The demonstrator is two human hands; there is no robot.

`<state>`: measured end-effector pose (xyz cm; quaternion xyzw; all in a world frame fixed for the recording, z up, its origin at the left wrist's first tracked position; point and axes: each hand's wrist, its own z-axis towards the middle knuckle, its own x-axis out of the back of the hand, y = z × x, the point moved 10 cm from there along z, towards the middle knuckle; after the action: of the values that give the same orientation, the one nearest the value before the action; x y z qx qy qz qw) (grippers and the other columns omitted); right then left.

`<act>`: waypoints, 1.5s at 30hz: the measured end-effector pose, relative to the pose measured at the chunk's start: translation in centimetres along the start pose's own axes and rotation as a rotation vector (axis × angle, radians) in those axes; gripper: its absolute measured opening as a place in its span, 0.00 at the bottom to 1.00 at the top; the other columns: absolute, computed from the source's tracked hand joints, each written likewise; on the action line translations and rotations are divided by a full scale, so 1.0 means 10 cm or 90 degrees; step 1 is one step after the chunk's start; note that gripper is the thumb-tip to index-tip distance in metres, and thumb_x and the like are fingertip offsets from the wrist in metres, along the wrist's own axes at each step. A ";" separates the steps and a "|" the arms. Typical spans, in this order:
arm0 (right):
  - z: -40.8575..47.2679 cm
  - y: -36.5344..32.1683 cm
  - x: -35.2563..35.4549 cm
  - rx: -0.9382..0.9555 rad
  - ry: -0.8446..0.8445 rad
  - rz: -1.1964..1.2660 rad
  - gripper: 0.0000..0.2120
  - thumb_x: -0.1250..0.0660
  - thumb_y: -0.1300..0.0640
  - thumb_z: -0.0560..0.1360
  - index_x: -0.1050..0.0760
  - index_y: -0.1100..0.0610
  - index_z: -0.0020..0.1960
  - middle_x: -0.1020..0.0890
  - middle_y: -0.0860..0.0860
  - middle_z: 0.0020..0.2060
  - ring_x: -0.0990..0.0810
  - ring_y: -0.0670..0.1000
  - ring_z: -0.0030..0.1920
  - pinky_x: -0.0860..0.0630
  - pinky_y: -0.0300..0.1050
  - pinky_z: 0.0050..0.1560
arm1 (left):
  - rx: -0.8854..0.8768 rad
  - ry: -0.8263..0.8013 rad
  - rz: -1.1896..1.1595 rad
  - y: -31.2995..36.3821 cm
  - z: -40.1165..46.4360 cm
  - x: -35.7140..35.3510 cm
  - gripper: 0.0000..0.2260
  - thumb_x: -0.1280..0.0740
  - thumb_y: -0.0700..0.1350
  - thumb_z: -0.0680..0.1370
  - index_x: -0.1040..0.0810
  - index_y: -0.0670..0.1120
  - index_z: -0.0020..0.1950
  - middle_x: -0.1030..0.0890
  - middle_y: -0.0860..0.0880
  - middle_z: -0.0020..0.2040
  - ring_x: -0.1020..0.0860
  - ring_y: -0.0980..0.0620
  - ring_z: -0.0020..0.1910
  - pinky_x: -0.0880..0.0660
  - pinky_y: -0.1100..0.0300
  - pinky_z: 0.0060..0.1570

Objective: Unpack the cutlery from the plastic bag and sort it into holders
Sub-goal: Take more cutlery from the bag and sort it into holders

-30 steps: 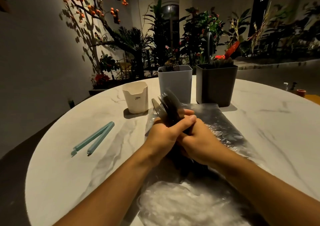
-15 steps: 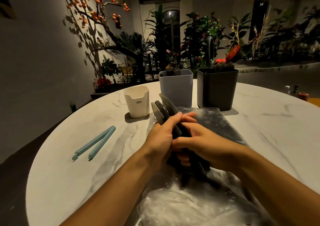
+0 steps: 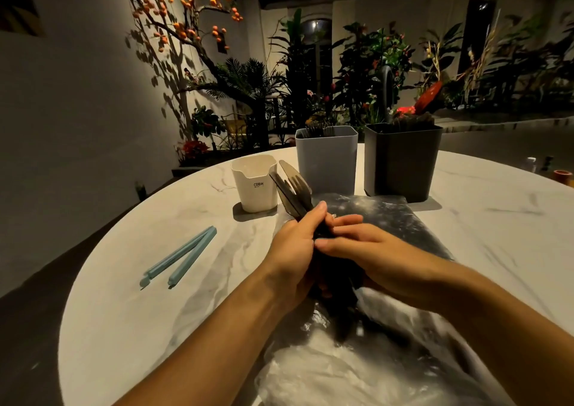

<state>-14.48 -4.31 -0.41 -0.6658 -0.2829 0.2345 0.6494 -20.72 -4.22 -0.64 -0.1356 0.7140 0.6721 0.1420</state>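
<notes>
Head view: the left hand [image 3: 295, 250] has its fingers [image 3: 315, 216] curled round a bundle of dark cutlery [image 3: 292, 189], clamped on the handles, with knife blades and fork tines sticking up and away past the fingertips. The right hand [image 3: 372, 256] lies against the same bundle from the other side; its fingers [image 3: 344, 220] are stretched nearly straight and rest on the handles just beside the left fingers, thumb tip touching the left hand. Whether they actually pinch a piece cannot be told. Under and toward the person from both hands lies the crumpled plastic bag [image 3: 357, 371], its far end flat on the marble surface [image 3: 155, 312] beyond the right fingers. Just beyond the cutlery tips stand three holders: a cream holder [image 3: 255, 188] to the left of the tips, a grey holder [image 3: 326, 160] straight behind them with dark cutlery ends showing at its rim, and a black holder [image 3: 402, 163] to the right. Well to the left of the left fingers lies a pale blue bag clip [image 3: 180, 258], opened into a V.
</notes>
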 end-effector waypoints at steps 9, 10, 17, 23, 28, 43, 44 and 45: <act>-0.11 -0.34 0.74 0.175 0.402 -0.193 0.18 0.35 0.42 0.76 0.20 0.57 0.45 0.23 0.46 0.28 0.28 0.41 0.29 0.32 0.37 0.31 | 0.034 -0.054 -0.021 -0.10 0.03 -0.10 0.15 0.39 0.49 0.84 0.29 0.44 0.40 0.30 0.49 0.30 0.32 0.55 0.25 0.31 0.64 0.25; -0.06 -0.27 0.69 0.145 0.359 -0.123 0.17 0.34 0.42 0.76 0.20 0.56 0.47 0.23 0.45 0.28 0.27 0.39 0.28 0.33 0.34 0.29 | 0.040 -0.076 0.007 -0.11 0.02 -0.13 0.16 0.40 0.50 0.84 0.27 0.45 0.38 0.32 0.50 0.29 0.35 0.56 0.24 0.35 0.65 0.23; -0.01 -0.10 0.65 0.072 0.284 0.035 0.13 0.30 0.51 0.76 0.17 0.60 0.52 0.17 0.51 0.36 0.21 0.43 0.29 0.26 0.36 0.31 | 0.102 -0.130 0.028 -0.19 -0.04 -0.20 0.19 0.41 0.50 0.84 0.29 0.43 0.35 0.33 0.51 0.27 0.37 0.58 0.22 0.43 0.67 0.22; -0.03 -0.07 0.70 0.056 0.273 0.059 0.12 0.32 0.55 0.77 0.19 0.64 0.52 0.17 0.57 0.40 0.19 0.50 0.36 0.23 0.38 0.33 | 0.061 -0.085 0.028 -0.16 0.02 -0.11 0.17 0.43 0.51 0.85 0.26 0.39 0.48 0.25 0.48 0.32 0.33 0.57 0.24 0.37 0.68 0.20; -0.02 -0.05 0.71 0.055 0.265 0.074 0.09 0.32 0.56 0.77 0.17 0.59 0.52 0.14 0.55 0.44 0.19 0.50 0.41 0.20 0.41 0.40 | 0.012 -0.045 0.053 -0.12 0.04 -0.06 0.10 0.39 0.47 0.84 0.24 0.40 0.52 0.20 0.46 0.37 0.27 0.55 0.26 0.33 0.67 0.21; 0.00 -0.04 0.68 0.057 0.236 0.140 0.15 0.31 0.53 0.74 0.19 0.64 0.52 0.18 0.56 0.36 0.21 0.51 0.31 0.21 0.42 0.33 | 0.023 -0.101 0.095 -0.15 0.01 -0.14 0.09 0.38 0.44 0.83 0.23 0.38 0.56 0.18 0.46 0.40 0.25 0.55 0.30 0.29 0.67 0.26; 0.01 -0.02 0.66 0.046 0.216 0.139 0.16 0.31 0.51 0.74 0.19 0.64 0.52 0.19 0.59 0.37 0.22 0.55 0.33 0.20 0.44 0.35 | 0.025 -0.089 0.100 -0.15 0.01 -0.12 0.10 0.39 0.44 0.84 0.22 0.38 0.55 0.17 0.45 0.41 0.23 0.55 0.31 0.27 0.67 0.28; 0.01 -0.01 0.63 0.037 0.203 0.138 0.17 0.32 0.51 0.74 0.19 0.64 0.53 0.20 0.62 0.41 0.24 0.59 0.36 0.21 0.45 0.36 | 0.028 -0.085 0.103 -0.15 0.00 -0.12 0.11 0.39 0.45 0.84 0.22 0.39 0.56 0.16 0.45 0.42 0.21 0.54 0.33 0.25 0.66 0.30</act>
<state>-9.92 0.09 -0.01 -0.7021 -0.0960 0.2030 0.6758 -19.06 -4.28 -1.52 -0.0294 0.7263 0.6729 0.1372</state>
